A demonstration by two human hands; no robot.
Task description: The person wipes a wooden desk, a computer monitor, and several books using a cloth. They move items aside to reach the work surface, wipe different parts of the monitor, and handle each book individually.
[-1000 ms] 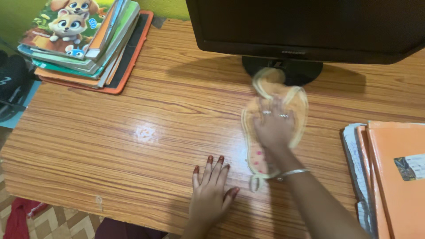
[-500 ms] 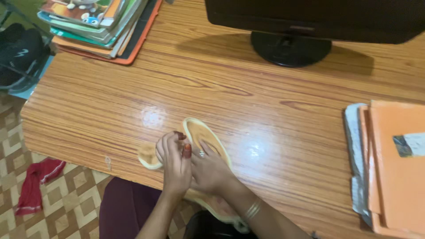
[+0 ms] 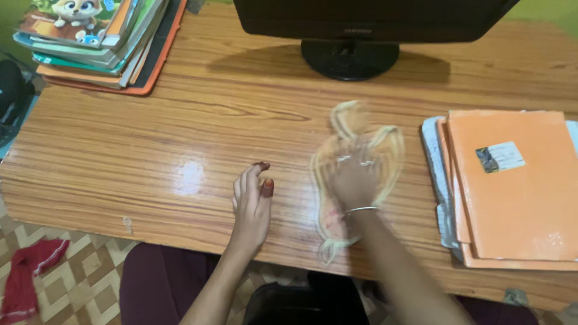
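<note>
The right hand (image 3: 354, 180), fingers spread flat, presses a motion-blurred orange cloth (image 3: 355, 162) onto the wooden desk (image 3: 150, 132) between the monitor stand (image 3: 350, 58) and the orange folders (image 3: 512, 186), while the left hand (image 3: 251, 204) rests beside it holding nothing, fingers loosely together.

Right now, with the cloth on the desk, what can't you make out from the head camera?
- Orange cloth: motion-blurred, its pattern and folds unreadable; the right hand covers its middle.
- Right hand: fingers smeared, so pressing flat or gripping cannot be told.
- Monitor: screen cut off by the top edge.
- Book stack: cut by the top-left corner.
- Left hand: its palm faces the desk, hidden.
</note>
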